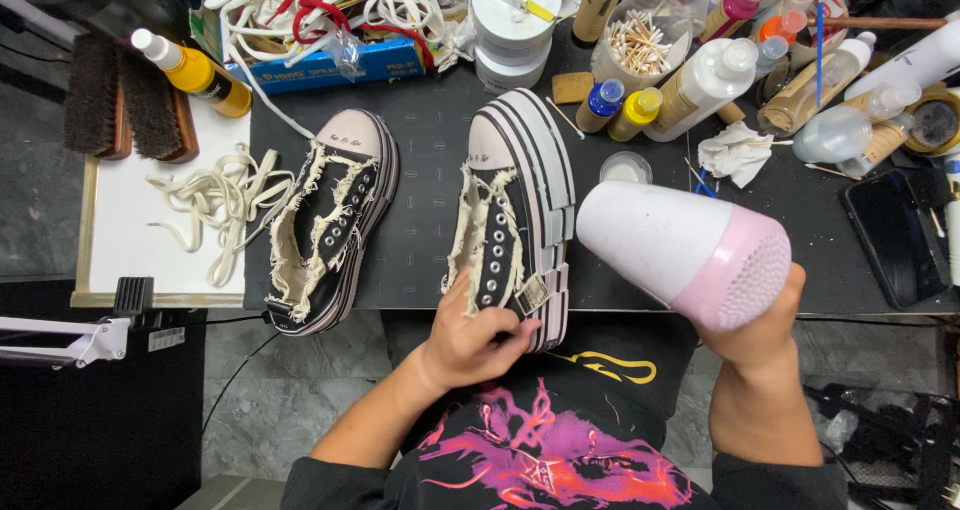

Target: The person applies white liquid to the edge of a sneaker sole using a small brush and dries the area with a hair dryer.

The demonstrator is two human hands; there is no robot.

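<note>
Drying step: left hand (470, 340) is gripping the black frayed-canvas platform sneaker (515, 220) at its near heel, right hand (765, 320) is clutching the white-and-pink hair dryer (680, 245), nozzle needing aim left at the shoe.

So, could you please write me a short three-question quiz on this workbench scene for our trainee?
1. True or false: the left hand rests on the heel end of the right-hand shoe.
2. What does the right hand hold? A) a brush B) a hair dryer C) a bottle
3. What lies on the white tray left of the other shoe?

Key:
1. True; its fingers grip the heel.
2. B; the white and pink hair dryer points toward the held shoe.
3. Loose cream shoelaces, below two brushes.
</note>
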